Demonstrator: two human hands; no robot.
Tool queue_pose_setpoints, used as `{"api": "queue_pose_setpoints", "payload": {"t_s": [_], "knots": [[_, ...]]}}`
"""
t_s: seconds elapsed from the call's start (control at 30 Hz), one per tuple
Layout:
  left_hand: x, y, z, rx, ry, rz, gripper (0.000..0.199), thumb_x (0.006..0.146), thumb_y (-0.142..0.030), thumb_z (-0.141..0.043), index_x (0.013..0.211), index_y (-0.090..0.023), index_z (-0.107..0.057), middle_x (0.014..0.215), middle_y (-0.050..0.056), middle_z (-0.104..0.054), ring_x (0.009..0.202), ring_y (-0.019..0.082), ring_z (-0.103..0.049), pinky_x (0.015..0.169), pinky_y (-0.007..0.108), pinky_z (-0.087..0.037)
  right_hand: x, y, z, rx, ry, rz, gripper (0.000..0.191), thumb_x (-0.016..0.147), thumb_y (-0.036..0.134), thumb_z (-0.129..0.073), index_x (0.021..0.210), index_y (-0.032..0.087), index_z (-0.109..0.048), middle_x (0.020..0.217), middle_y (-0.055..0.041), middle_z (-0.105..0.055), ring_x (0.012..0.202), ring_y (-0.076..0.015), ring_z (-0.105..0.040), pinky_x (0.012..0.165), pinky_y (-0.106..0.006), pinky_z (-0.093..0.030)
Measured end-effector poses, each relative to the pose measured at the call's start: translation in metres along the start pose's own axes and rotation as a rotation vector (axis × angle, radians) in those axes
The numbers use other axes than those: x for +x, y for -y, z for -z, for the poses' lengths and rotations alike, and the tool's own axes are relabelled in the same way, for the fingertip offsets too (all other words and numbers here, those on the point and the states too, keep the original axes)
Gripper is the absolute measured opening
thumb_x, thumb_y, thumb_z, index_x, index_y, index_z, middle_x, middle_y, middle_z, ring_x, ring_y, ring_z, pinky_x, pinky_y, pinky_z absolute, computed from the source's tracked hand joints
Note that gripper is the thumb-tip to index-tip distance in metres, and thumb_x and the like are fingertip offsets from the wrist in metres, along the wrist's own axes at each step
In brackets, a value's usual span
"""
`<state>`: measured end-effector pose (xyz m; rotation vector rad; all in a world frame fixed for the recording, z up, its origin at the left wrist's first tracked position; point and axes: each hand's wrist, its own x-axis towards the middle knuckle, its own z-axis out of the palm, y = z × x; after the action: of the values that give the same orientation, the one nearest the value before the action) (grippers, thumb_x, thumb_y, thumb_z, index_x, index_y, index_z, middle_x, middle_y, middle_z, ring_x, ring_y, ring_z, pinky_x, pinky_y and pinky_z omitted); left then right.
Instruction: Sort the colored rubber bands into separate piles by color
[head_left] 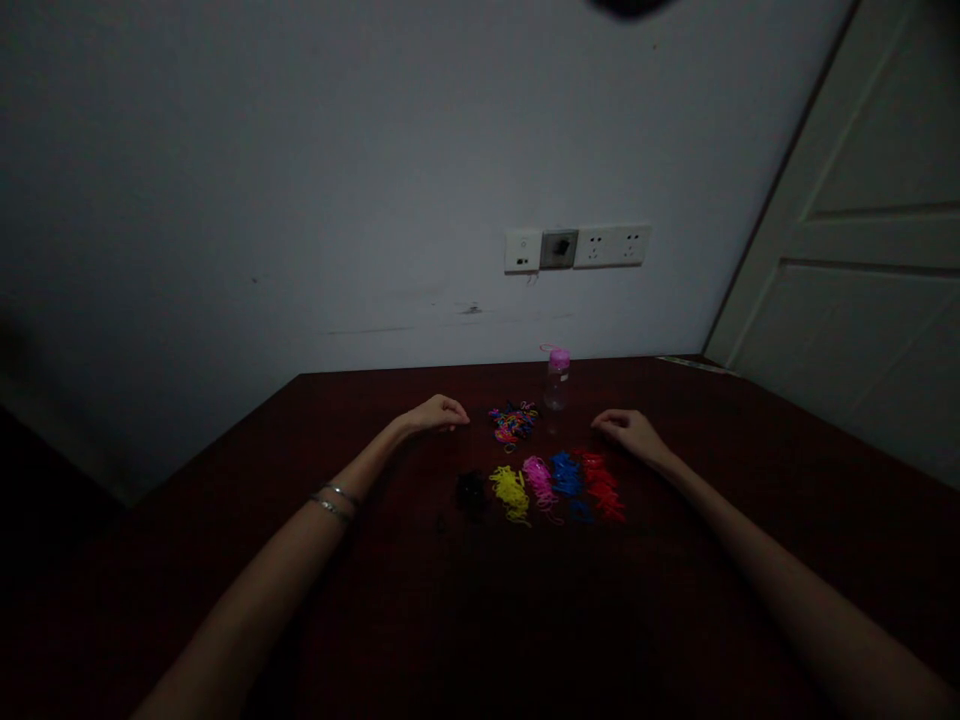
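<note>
My left hand rests on the table just left of a mixed heap of small coloured elastic bands. Its fingers are curled together, and no band shows in them. On the other side, my right hand lies to the right of the bottle, above the red bands; its fingers are closed too, with nothing visible between them. Nearer to me runs a row of sorted piles: black bands, yellow bands, pink bands, blue bands and the red ones.
A clear bottle with a pink lid stands upright behind the piles. The dark red-brown table meets a pale wall with sockets. A white panelled door is at the right. The light is dim.
</note>
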<state>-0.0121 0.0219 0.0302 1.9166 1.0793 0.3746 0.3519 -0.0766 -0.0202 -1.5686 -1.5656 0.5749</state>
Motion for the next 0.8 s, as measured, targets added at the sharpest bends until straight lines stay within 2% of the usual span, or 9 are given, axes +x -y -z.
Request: {"api": "queue_pose_setpoints", "payload": {"t_s": [0.1, 0.2, 0.37, 0.5, 0.67, 0.8], "knots": [[0.018, 0.013, -0.002, -0.049, -0.258, 0.013, 0.027, 0.061, -0.035, -0.060, 0.075, -0.011, -0.061, 0.048, -0.003, -0.048, 0.040, 0.005, -0.037, 0.041, 0.018, -0.025, -0.001, 0.000, 0.000, -0.014, -0.006, 0.011, 0.026, 0.066, 0.036, -0.052, 0.072, 0.013, -0.064, 0.057, -0.0010, -0.058, 0.051, -0.0119, -0.048, 0.050, -0.023, -0.036], [0.035, 0.029, -0.005, -0.073, -0.473, -0.033, 0.025, 0.061, -0.034, -0.059, 0.072, -0.011, -0.061, 0.051, -0.002, -0.051, 0.046, 0.007, -0.042, 0.045, 0.018, -0.030, -0.001, 0.000, 0.001, -0.021, 0.000, 0.009, 0.026, 0.066, 0.035, -0.052, 0.072, 0.013, -0.064, 0.056, -0.0010, -0.058, 0.051, -0.0119, -0.048, 0.049, -0.023, -0.036], [0.052, 0.043, -0.007, -0.050, -0.716, -0.033, 0.025, 0.063, -0.034, -0.056, 0.073, -0.012, -0.062, 0.055, -0.001, -0.053, 0.050, 0.008, -0.045, 0.047, 0.017, -0.033, 0.000, -0.001, 0.000, -0.022, 0.005, 0.013, 0.025, 0.067, 0.035, -0.051, 0.073, 0.014, -0.064, 0.056, -0.0006, -0.057, 0.052, -0.0122, -0.049, 0.048, -0.022, -0.036], [0.053, 0.044, -0.009, -0.067, -0.783, -0.010, 0.023, 0.064, -0.032, -0.056, 0.073, -0.012, -0.062, 0.058, -0.001, -0.055, 0.051, 0.008, -0.047, 0.049, 0.017, -0.034, 0.000, -0.001, 0.000, -0.039, -0.003, 0.026, 0.025, 0.067, 0.033, -0.051, 0.073, 0.014, -0.064, 0.056, -0.0007, -0.057, 0.052, -0.0122, -0.049, 0.049, -0.022, -0.037], [0.049, 0.043, -0.010, -0.086, -0.752, 0.005, 0.024, 0.068, -0.030, -0.053, 0.079, -0.011, -0.062, 0.056, -0.001, -0.054, 0.050, 0.008, -0.046, 0.047, 0.017, -0.033, 0.001, 0.000, 0.000, -0.075, 0.042, 0.017, 0.025, 0.067, 0.032, -0.051, 0.075, 0.013, -0.064, 0.059, -0.0009, -0.058, 0.054, -0.0118, -0.049, 0.050, -0.022, -0.037], [0.049, 0.042, -0.010, 0.014, -0.754, 0.032, 0.018, 0.069, -0.023, -0.052, 0.077, -0.012, -0.063, 0.063, 0.001, -0.057, 0.057, 0.009, -0.050, 0.052, 0.017, -0.036, 0.003, 0.011, -0.010, -0.141, 0.076, 0.077, 0.025, 0.067, 0.032, -0.051, 0.078, 0.014, -0.065, 0.059, -0.0002, -0.058, 0.054, -0.0113, -0.049, 0.050, -0.021, -0.037]]}}
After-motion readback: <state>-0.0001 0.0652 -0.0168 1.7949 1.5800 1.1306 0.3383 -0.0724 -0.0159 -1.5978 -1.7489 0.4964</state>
